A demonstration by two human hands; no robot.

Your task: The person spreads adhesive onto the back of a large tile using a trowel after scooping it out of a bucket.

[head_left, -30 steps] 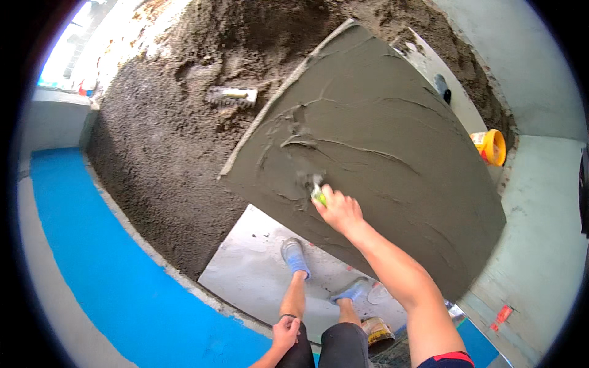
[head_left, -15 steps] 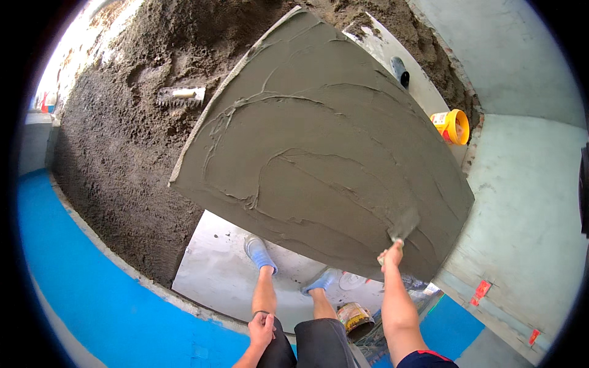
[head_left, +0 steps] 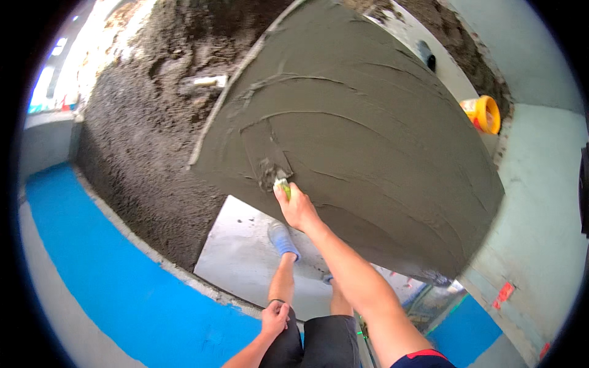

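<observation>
My right hand [head_left: 299, 208] is closed around the yellow-green handle of a flat trowel [head_left: 268, 144]. The trowel's blade lies on the left part of a large slab coated in wet grey mortar [head_left: 392, 153], and a small lump of mortar sits on the blade close to the handle. Curved ridges run across the coating. Down by my knee, my left hand [head_left: 275, 317] rests with curled fingers against the edge of my dark shorts; a thin dark loop shows there, and what the fingers hold, if anything, is hidden.
Damp sand [head_left: 141, 153] surrounds the slab, with a white-handled trowel [head_left: 210, 81] lying on it. A yellow bucket [head_left: 488, 115] lies tipped beyond the slab's right edge. My feet are on a pale board [head_left: 239, 227]. A blue-painted strip [head_left: 110, 257] curves along the left.
My right hand has swept the trowel from the slab's right side to its left. My left hand stays at my knee. The view has shifted, and my arm now hides the bucket near my feet.
</observation>
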